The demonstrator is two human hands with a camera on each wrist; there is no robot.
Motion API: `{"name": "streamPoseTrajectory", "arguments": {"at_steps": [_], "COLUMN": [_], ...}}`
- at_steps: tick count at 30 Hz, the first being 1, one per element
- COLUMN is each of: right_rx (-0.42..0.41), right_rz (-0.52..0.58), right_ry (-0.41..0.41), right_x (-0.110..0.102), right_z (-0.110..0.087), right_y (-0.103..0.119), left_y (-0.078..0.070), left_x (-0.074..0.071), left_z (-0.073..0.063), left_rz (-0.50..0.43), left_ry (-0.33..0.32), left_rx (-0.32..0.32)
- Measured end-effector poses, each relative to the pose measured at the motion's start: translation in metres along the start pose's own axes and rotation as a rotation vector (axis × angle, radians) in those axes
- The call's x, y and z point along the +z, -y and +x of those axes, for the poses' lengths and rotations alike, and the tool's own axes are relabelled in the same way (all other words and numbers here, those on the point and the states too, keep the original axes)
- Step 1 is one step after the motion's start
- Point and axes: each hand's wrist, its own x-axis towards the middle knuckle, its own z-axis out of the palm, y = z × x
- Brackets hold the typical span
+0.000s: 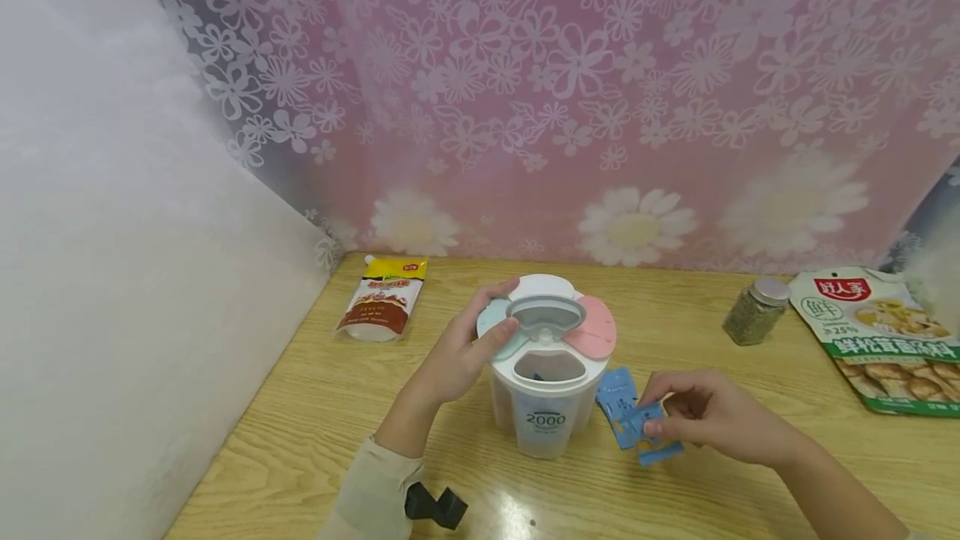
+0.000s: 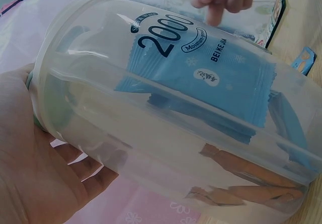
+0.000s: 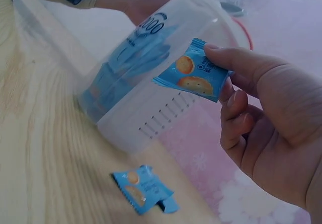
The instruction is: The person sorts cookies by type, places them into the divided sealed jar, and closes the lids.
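Note:
A clear storage container [image 1: 543, 432] with a white lid and pastel flaps stands on the table, its front grey flap [image 1: 546, 311] raised over an opening. My left hand [image 1: 468, 348] holds it by the lid's left side, thumb near the raised flap. Blue packets [image 2: 206, 78] lie in the front compartment, and brown packets [image 2: 251, 173] in another, as the left wrist view shows. My right hand [image 1: 705, 415] pinches a blue biscuit packet [image 3: 193, 73] between thumb and fingers, right of the container. Under it, more blue biscuit packets [image 1: 617, 390] lie on the table.
A yellow, white and brown pouch [image 1: 382, 298] lies at the back left. To the right are a glass jar [image 1: 753, 315] of dried herbs with a silver lid and a large green and white bag [image 1: 885, 348]. A pink flowered cloth [image 1: 525, 148] hangs behind the table.

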Motion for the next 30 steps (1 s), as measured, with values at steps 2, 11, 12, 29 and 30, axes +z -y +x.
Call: {"name": "streamPoseTrajectory", "arguments": {"at_steps": [2, 11, 12, 29, 30], "right_rx": [-0.031, -0.102, -0.116, 0.071, 0.067], "right_rz": [-0.005, -0.023, -0.026, -0.133, -0.132], "right_ry": [-0.01, -0.1, -0.101, -0.386, -0.401], "right_x": [0.001, 0.006, 0.006, 0.027, 0.029], "right_z": [0.002, 0.014, 0.016, 0.076, 0.079], "right_y": [0.004, 0.028, 0.03, 0.089, 0.09], "left_y": [0.0, 0.001, 0.001, -0.001, -0.001], "left_x": [0.0, 0.0, 0.0, 0.0, 0.0], "left_z": [0.0, 0.0, 0.0, 0.001, 0.001], "left_rz": [0.0, -0.003, -0.003, 0.01, 0.01], "left_ry": [-0.002, -0.002, -0.001, -0.003, -0.001], "left_rx": [-0.004, -0.004, -0.003, 0.004, 0.004]}}
